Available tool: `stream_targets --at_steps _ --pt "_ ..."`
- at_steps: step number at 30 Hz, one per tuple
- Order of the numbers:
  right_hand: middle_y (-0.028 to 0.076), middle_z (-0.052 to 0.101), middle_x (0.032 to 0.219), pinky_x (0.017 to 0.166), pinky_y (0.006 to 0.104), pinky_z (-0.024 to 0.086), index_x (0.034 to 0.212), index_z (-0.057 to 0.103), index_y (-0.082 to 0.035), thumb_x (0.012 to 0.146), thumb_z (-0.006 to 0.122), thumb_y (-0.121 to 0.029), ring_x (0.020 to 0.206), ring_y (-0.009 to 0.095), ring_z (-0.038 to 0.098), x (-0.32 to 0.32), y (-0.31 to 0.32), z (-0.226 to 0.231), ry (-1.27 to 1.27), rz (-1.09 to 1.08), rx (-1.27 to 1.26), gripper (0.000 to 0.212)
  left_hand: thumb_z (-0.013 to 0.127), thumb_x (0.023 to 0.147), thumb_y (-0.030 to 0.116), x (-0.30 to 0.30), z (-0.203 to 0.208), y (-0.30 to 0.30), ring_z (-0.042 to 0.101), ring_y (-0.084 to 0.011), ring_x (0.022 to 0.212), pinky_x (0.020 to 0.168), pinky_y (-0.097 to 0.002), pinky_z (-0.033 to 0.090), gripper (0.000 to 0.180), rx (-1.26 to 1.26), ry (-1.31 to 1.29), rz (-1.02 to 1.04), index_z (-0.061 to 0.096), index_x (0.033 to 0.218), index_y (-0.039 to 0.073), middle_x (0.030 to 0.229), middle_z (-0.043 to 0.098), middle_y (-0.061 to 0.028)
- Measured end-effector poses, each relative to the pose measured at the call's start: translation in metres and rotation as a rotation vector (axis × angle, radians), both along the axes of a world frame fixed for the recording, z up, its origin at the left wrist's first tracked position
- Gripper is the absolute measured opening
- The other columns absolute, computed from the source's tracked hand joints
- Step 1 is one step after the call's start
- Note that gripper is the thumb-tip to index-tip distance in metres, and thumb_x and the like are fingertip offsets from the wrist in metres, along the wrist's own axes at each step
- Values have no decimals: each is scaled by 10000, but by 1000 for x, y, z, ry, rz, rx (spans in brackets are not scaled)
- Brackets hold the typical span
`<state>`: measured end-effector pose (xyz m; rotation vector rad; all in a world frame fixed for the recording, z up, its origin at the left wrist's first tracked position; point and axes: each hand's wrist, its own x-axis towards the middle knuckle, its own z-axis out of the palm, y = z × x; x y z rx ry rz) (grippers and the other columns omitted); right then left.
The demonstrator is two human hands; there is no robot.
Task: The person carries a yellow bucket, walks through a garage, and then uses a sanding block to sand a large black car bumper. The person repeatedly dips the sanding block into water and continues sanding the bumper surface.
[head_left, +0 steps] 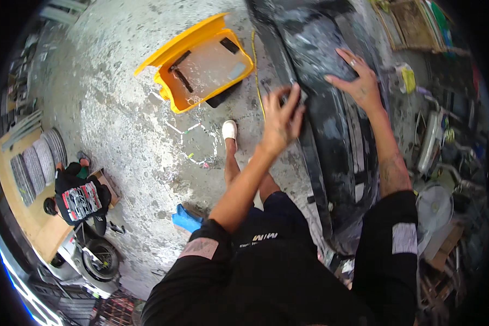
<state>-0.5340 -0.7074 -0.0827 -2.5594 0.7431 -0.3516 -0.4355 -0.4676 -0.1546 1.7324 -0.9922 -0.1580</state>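
Observation:
A long black car bumper [331, 146] stretches along my right side, its upper end wet and smeared with grey patches. My left hand [281, 120] is at its near edge, fingers curled around a small grey pad [303, 96] that is mostly hidden by the fingers. On the wet face of the bumper, my right hand [362, 87] lies with its thumb and fingers spread, holding nothing.
A yellow tub [165, 89] of cloudy water with dark strips stands ahead on the stained concrete floor. A yellow hose [257, 70] runs beside it. Far left, a person [79, 195] crouches by tyres [35, 163] and a scooter wheel [100, 259]. Clutter and a fan [435, 209] line the right.

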Motion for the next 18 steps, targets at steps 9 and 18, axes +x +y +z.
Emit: stream_targets --at_steps 9,18 --pt "79 644 1429 1140 409 452 1379 673 -151 757 916 -396 1339 284 588 -9 -3 -16 -40 28 -23 711 752 888 63 -48 -5 9 543 -361 1157 1036 -449 438 593 -30 12 117 590 1457 22 1210 596 -210" --pt "95 626 1456 1152 412 445 1416 647 -193 750 898 -503 1362 293 573 10 0 -17 -3 34 -16 776 762 900 79 21 -4 -26 567 -343 1070 929 -415 488 517 -100 -54 254 632 1397 25 1213 569 -214"
